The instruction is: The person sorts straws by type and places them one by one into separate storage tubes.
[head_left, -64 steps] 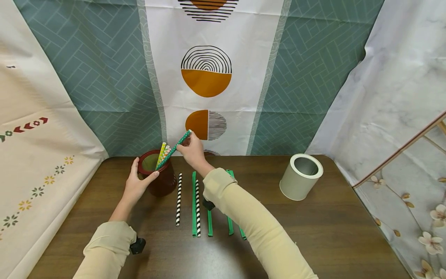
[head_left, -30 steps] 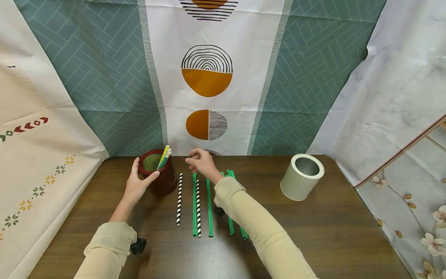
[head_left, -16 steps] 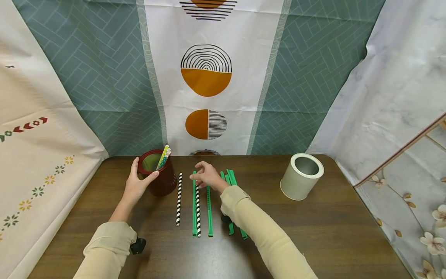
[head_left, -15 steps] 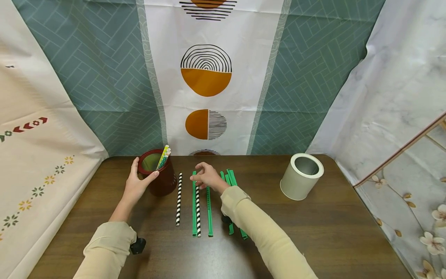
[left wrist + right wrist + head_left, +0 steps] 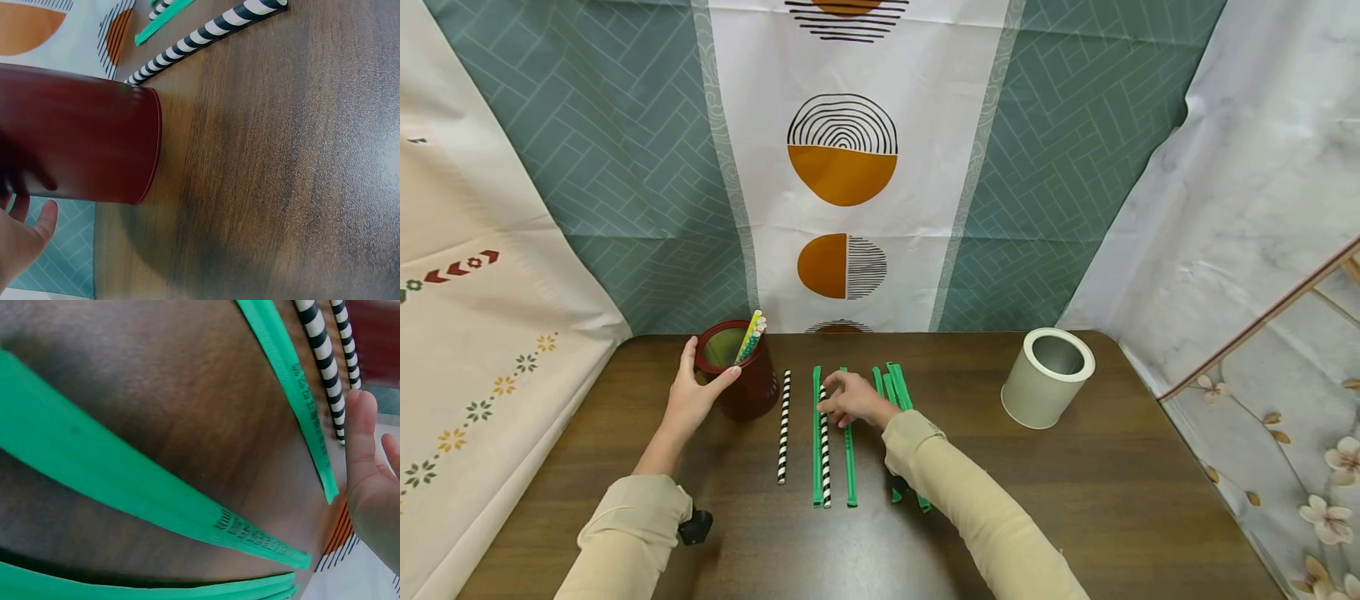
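My left hand [image 5: 691, 400] holds a dark red canister [image 5: 752, 392] near its rim, thumb on the near side and fingers along the left. Several paper straws lean against the canister's right inner side, a yellow straw [image 5: 751, 327] and a green dotted straw [image 5: 749, 347] among them. My right hand [image 5: 853, 400] is low over the table, thumb and fingertips right at the top end of a black-and-white striped straw [image 5: 825, 467]. In the right wrist view a gap shows between the thumb and fingers of that hand [image 5: 375, 487], beside the striped straw [image 5: 325, 359].
Another striped straw [image 5: 784, 425] lies beside the canister. Green wrapped straws flank the hand: one left wrapper [image 5: 817, 467], one under it [image 5: 851, 471], and several grouped wrappers [image 5: 898, 387] to the right. A cream can [image 5: 1037, 396] stands at the table's back right, before the hanging cloth [image 5: 842, 75].
My right hand has let go of the green dotted straw, which now leans in the canister. The hand has moved down and right to the striped straw. My left hand stays put.
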Tool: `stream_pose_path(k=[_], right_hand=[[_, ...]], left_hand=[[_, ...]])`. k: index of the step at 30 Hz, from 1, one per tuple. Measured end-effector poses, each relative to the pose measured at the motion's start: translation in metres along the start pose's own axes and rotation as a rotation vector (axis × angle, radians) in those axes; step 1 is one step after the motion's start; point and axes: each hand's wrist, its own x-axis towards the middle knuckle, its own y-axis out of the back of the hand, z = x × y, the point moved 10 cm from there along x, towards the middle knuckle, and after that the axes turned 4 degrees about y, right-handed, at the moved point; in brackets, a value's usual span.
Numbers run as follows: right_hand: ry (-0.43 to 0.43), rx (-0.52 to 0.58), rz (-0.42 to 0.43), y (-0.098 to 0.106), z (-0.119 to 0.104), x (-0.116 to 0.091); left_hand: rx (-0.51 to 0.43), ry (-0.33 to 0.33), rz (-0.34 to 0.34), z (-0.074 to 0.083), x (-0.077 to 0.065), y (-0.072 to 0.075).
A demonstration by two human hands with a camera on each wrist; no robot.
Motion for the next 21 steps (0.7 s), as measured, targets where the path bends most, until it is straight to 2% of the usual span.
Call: stream_pose_path(k=[9,14,21], right_hand=[[-0.015,-0.094,0.017,-0.009,0.009,-0.004],[0.016,-0.23,0.059,-0.012,0.006,-0.007],[0.011,-0.427,0.119,-0.012,0.004,-0.008]], left_hand=[[0.006,-0.001,-0.001,0.001,0.0,0.002],[0.001,-0.004,0.002,0.001,0.0,0.001],[-0.001,0.004,0.0,0.0,0.0,0.0]])
